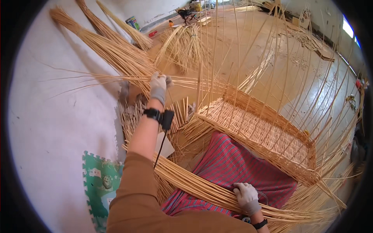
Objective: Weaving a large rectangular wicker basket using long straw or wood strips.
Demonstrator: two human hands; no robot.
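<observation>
My left hand [160, 84], in a pale glove, is closed around several long thin willow rods [101, 77] that stretch sideways in front of the big bundles [105, 46] leaning on the white wall. My right hand [244, 196], also gloved, grips a thick sheaf of peeled rods [194, 186] lying across a red and blue striped cloth [241, 159] near me. Beyond that hand, to the right, a half-woven rectangular wicker basket [256, 128] sits tilted, with long upright stakes rising from its sides.
A green foam mat [99, 182] lies at lower left. Loose canes [182, 46] are piled behind my left hand, and short thicker sticks [182, 112] stand below it. A small chair [186, 15] and flat scraps [311, 44] lie farther back. More rods fan out at the right.
</observation>
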